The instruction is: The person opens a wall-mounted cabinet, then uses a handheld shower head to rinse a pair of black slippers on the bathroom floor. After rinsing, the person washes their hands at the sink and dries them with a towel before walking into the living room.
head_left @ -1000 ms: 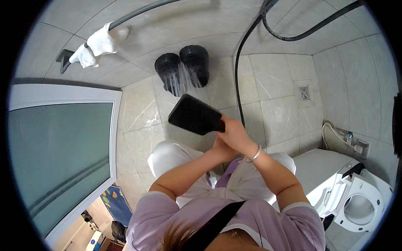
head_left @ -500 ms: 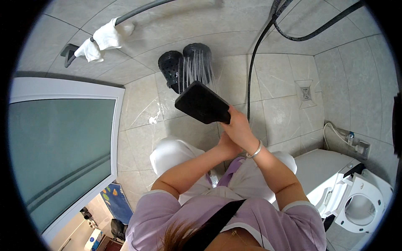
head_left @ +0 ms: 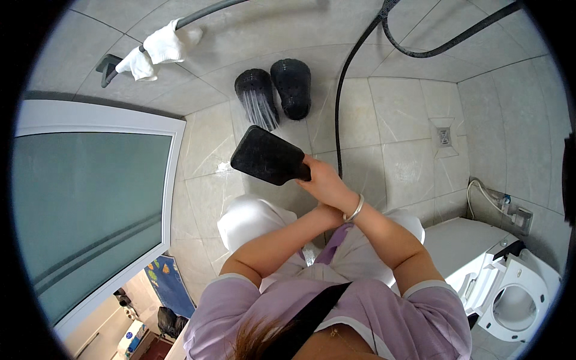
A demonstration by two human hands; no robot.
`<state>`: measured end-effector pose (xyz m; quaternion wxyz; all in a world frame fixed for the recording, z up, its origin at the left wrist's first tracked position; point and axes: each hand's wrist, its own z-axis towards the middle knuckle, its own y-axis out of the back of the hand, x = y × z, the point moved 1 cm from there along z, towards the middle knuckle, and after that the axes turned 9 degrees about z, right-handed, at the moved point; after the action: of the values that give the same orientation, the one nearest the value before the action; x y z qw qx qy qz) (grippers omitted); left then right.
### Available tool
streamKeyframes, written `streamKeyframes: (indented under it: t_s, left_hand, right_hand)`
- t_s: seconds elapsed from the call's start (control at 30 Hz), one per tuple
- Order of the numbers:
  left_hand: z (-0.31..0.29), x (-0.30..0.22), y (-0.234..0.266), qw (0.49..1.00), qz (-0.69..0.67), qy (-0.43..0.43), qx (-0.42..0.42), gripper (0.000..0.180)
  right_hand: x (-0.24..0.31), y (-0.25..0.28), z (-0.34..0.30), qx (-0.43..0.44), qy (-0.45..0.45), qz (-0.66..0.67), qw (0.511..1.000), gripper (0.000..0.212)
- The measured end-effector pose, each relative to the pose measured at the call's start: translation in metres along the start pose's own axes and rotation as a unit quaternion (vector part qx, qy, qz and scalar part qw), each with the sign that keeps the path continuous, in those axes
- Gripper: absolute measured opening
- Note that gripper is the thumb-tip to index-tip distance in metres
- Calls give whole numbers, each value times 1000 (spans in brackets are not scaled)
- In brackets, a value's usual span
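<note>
My right hand point(head_left: 327, 184) is closed around the handle of a black, flat, paddle-shaped shower head point(head_left: 268, 155). Thin streams of water run from it onto the left black clog point(head_left: 252, 87), which has holes in its upper. Beside that one, a little to the right, lies the matching right clog point(head_left: 292, 90), dark and wet. Just under my right wrist, which wears a silver bangle point(head_left: 355, 209), is my left hand point(head_left: 329, 215). Its fingers are hidden behind the right hand and wrist.
A black hose point(head_left: 339, 102) hangs along the wall and floor. White cloths point(head_left: 163, 48) drape over a grey rail at the upper left. A frosted-glass door point(head_left: 96, 204) stands at left, a floor drain point(head_left: 444, 137) and a toilet point(head_left: 510, 300) at right.
The shower head has swung left in my right hand, and its spray has passed from the right clog to the left one. The hose has shifted left too.
</note>
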<state>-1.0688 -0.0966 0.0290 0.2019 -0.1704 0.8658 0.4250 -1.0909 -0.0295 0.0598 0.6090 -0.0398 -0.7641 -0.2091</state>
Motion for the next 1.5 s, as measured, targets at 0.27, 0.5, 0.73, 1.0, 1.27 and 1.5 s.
streamKeyframes:
  t_s: [0.27,0.5,0.73,1.0,1.27,1.5]
  left_hand:
    - [16,2,-24,999,25,-21,-18,42]
    - [24,-1,-16,993,96,-24,-64,39]
    - [27,0,-21,995,51,-24,-83,36]
    - [22,-3,-15,996,60,-48,-33,36]
    - [31,0,-21,987,40,-12,-158,34]
    - [17,-6,11,997,75,-9,-16,41]
  right_hand:
    - [-10,11,-11,32,-37,-53,997,35]
    - [-26,28,-17,-8,-62,-88,994,30]
    - [-25,29,-15,26,-48,-91,994,28]
    - [-30,23,-16,49,-49,-72,995,32]
    - [-32,38,-13,1,-47,-64,997,29]
    - [-24,61,-9,-57,-86,-55,993,29]
